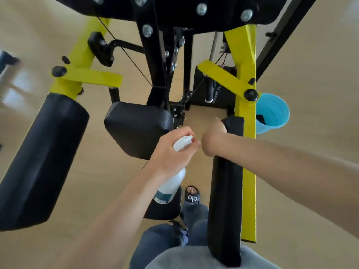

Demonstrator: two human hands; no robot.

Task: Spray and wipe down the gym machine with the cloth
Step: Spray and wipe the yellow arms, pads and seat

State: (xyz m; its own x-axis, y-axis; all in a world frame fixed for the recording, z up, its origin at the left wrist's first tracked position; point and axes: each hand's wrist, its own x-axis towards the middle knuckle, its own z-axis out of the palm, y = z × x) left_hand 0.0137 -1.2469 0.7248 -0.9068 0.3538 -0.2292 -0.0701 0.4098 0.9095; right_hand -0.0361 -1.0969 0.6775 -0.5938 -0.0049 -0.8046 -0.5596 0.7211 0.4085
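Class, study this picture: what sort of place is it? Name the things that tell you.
Probably a home or small gym: a yellow and black machine frame with black pads and cables stands on a pale wooden floor. A blue bucket suggests cleaning.

1. The gym machine's yellow frame (247, 117) at 3 o'clock was smooth painted metal.
2. Its black pads (41, 158) looked like matt vinyl.
3. The spray bottle (172, 184) was translucent white plastic.
4. The blue bucket (275, 111) was smooth plastic.
5. The bolts (201, 8) at 12 o'clock shone like bare metal.
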